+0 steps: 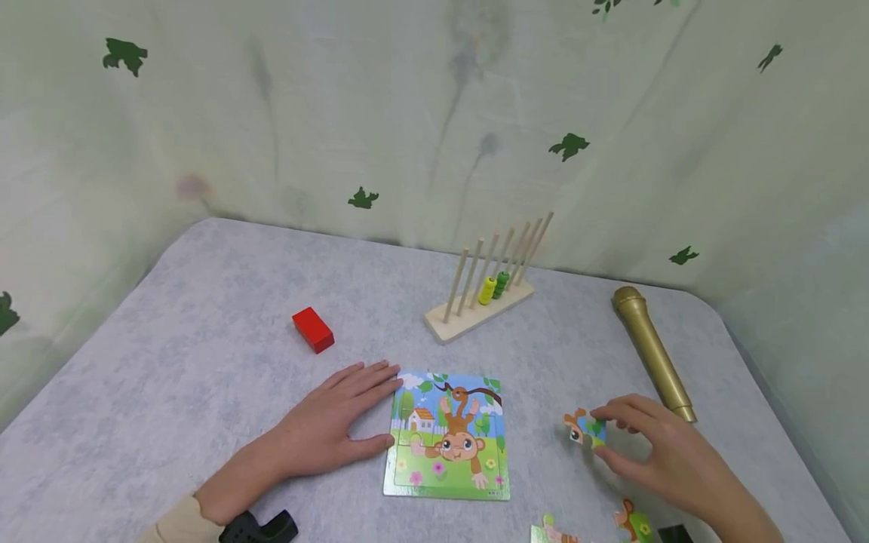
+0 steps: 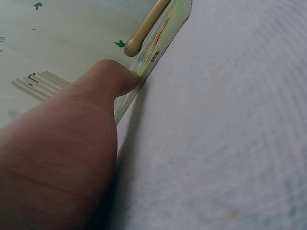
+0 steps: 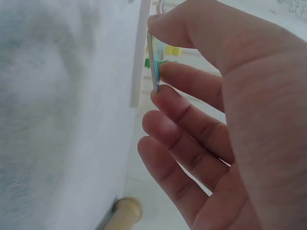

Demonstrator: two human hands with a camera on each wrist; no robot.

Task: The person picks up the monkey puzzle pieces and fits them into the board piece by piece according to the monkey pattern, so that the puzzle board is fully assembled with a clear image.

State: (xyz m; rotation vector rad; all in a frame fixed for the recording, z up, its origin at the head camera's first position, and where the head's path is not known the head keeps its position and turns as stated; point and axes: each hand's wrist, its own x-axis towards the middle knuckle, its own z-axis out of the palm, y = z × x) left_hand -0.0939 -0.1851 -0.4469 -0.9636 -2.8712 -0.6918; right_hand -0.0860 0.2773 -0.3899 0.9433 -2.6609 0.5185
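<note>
A square jigsaw puzzle board point(image 1: 448, 437) with a monkey hanging from a branch lies in the middle of the table. My left hand point(image 1: 339, 426) rests flat beside it, fingers straight, with the fingertips and thumb touching its left edge. To the right of the board, my right hand point(image 1: 661, 445) pinches a puzzle piece point(image 1: 594, 431) between thumb and fingers, just above the table. In the right wrist view that piece point(image 3: 154, 64) appears edge-on. Two more puzzle pieces, one pink and green point(image 1: 551, 532) and one brown and green point(image 1: 635, 522), lie near the front edge of the view.
A wooden peg stand point(image 1: 468, 323) with yellow and green beads is behind the board. A red block point(image 1: 314, 330) lies at the back left. The gold microphone-shaped tube point(image 1: 653, 354) lies beyond my right hand. Patterned cloth point(image 1: 407, 113) hangs behind the table.
</note>
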